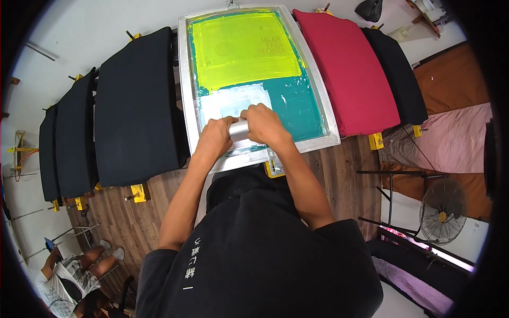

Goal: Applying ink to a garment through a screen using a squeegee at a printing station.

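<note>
My left hand and my right hand both grip a silver-coloured squeegee, one at either side of its handle. It is over the near left part of a screen printing frame with a metal rim. White ink lies around the squeegee on the mesh. Farther off, a yellow-green stencil area fills most of the screen, with faint reversed lettering in it. Teal emulsion covers the near right portion. The squeegee's blade edge is hidden beneath my hands.
Black fabric-covered boards stand in a row at left. To the right are a red fabric-covered board and another black one. A fan stands at the right. At lower left a person sits.
</note>
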### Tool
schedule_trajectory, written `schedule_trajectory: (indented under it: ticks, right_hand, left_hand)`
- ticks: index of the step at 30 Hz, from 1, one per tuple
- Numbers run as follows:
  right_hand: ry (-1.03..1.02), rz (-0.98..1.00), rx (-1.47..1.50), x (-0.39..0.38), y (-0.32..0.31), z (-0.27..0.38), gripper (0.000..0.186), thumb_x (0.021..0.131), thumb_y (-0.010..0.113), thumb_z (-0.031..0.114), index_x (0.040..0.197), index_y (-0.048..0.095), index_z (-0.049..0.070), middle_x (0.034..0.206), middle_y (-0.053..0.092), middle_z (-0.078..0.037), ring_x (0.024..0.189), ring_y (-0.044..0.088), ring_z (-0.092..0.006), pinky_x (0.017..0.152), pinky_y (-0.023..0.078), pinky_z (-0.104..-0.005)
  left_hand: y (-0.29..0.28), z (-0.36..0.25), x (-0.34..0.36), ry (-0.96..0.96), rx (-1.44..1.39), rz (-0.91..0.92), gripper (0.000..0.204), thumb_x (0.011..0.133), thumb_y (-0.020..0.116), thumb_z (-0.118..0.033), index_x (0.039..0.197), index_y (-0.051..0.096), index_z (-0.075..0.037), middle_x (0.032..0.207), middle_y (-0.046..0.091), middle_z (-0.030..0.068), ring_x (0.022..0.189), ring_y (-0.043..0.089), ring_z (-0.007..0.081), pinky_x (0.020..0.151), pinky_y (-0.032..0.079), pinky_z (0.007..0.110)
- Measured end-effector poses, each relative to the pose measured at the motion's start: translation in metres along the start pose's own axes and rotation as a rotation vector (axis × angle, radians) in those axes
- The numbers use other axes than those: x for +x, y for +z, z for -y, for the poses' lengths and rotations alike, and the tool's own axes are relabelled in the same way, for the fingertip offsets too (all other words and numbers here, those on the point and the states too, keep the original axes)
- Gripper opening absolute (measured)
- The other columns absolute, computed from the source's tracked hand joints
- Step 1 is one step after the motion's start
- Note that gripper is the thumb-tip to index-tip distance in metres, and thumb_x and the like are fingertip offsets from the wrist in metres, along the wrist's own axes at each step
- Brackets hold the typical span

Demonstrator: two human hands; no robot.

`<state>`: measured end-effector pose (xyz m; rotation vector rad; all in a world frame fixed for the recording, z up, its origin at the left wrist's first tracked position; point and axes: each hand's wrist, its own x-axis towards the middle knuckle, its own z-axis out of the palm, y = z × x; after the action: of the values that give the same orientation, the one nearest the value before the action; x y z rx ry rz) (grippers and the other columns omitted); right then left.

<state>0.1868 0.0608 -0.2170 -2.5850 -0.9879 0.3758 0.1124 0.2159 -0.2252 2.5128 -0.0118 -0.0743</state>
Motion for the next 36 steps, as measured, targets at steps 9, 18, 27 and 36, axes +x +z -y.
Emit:
schedule_trajectory:
  ticks: [9,18,27,36]
  right_hand:
    - [0.007,0.015,-0.004,-0.05,0.013,0.009,0.039,0.063,0.071,-0.003,0.101,0.069,0.005,0.099,0.065,-0.013,0.097,0.06,-0.0345,0.085,0.052,-0.044]
    - [-0.019,-0.116,-0.073,-0.073,0.015,0.01,0.054,0.067,0.072,0.0,0.119,0.061,0.004,0.114,0.058,-0.016,0.11,0.055,-0.0356,0.094,0.044,-0.0518]
    - [0.45,-0.282,0.547,-0.175,0.031,-0.026,0.044,0.09,0.068,0.029,0.115,0.054,-0.005,0.105,0.061,-0.023,0.093,0.063,-0.0375,0.08,0.051,-0.0427]
    - [0.675,-0.002,1.296,-0.181,0.083,-0.055,0.041,0.099,0.057,0.04,0.106,0.058,0.0,0.086,0.064,-0.008,0.071,0.064,-0.013,0.061,0.054,-0.0257]
  left_hand:
    - [0.016,-0.026,-0.045,-0.091,-0.064,0.006,0.052,0.065,0.062,0.014,0.114,0.067,-0.001,0.091,0.068,0.0276,0.086,0.067,0.0426,0.083,0.054,0.045]
    - [0.024,-0.031,-0.052,-0.045,-0.075,-0.086,0.043,0.068,0.061,0.013,0.108,0.067,0.002,0.099,0.068,0.0245,0.088,0.067,0.042,0.082,0.055,0.046]
    - [0.028,-0.022,-0.054,-0.064,-0.12,-0.129,0.047,0.065,0.064,0.013,0.11,0.067,0.001,0.101,0.069,0.0235,0.092,0.068,0.0389,0.085,0.055,0.044]
    - [0.019,-0.027,-0.054,-0.065,-0.047,-0.058,0.047,0.066,0.067,0.005,0.113,0.066,-0.005,0.108,0.066,0.0182,0.091,0.066,0.0393,0.08,0.055,0.045]
